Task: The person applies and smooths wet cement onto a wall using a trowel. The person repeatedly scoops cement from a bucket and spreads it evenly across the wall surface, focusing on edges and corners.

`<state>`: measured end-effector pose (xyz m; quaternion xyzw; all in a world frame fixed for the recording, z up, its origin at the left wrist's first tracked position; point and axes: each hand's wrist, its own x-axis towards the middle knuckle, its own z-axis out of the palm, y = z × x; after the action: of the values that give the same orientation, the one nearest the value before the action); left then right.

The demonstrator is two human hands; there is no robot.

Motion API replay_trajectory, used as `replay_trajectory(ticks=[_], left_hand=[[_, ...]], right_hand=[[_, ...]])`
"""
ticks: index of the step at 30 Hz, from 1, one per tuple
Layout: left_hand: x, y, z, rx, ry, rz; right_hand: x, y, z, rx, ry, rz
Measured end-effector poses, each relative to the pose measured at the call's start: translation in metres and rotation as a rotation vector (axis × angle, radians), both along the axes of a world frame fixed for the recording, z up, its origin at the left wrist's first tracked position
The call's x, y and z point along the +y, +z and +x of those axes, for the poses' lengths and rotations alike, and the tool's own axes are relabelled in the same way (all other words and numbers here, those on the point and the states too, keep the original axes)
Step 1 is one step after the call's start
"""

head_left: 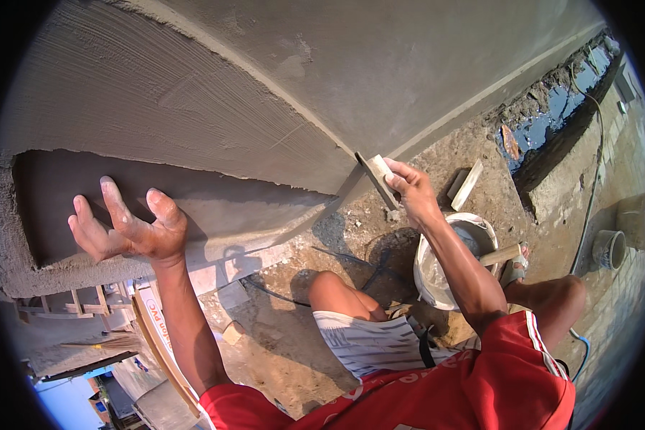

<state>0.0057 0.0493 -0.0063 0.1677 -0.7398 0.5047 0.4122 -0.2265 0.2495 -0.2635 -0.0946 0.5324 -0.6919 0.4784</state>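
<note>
My right hand [408, 186] grips a small plastering float [378, 175] with a pale block handle and a thin dark edge, held at the corner of the grey plastered wall [229, 107]. My left hand [132, 222] has its fingers spread and curved, with nothing in them, in front of a long recess [50, 201] with rough edges. Whether it touches the surface is unclear. Grey residue coats its fingers. Below my right hand a white bucket [433, 276] holds something pale, with a wooden handle [500, 254] across its rim, partly hidden by my forearm.
A second float [468, 185] lies on the dirt ground [265, 330]. A puddled trench [555, 115] runs at the upper right beside a hose [595, 172]. A grey bucket [608, 251] stands at the right. Wooden pieces [93, 308] are at lower left; dark hoses cross the ground.
</note>
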Motion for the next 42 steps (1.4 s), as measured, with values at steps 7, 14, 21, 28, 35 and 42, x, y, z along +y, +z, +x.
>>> replay_trajectory(ticks=[7, 14, 21, 28, 35, 42], left_hand=[[0.002, -0.003, -0.004, 0.014, -0.01, 0.003], [0.001, 0.001, 0.0, -0.024, -0.037, 0.005], [0.005, 0.001, 0.001, -0.038, 0.053, 0.01], [0.002, 0.001, 0.002, -0.005, -0.003, 0.02], [0.003, 0.001, 0.002, -0.008, -0.003, 0.019], [0.004, 0.0, 0.002, -0.011, 0.027, 0.013]], right_hand=[[0.016, 0.115, -0.023, 0.125, -0.09, -0.365], [0.027, 0.005, -0.044, -0.053, -0.054, -0.029], [0.014, -0.068, -0.013, -0.092, -0.092, 0.033], [0.0, -0.085, 0.006, 0.032, -0.159, 0.061], [-0.004, -0.094, 0.021, 0.147, -0.192, 0.087], [-0.004, -0.094, 0.013, 0.204, -0.144, 0.123]])
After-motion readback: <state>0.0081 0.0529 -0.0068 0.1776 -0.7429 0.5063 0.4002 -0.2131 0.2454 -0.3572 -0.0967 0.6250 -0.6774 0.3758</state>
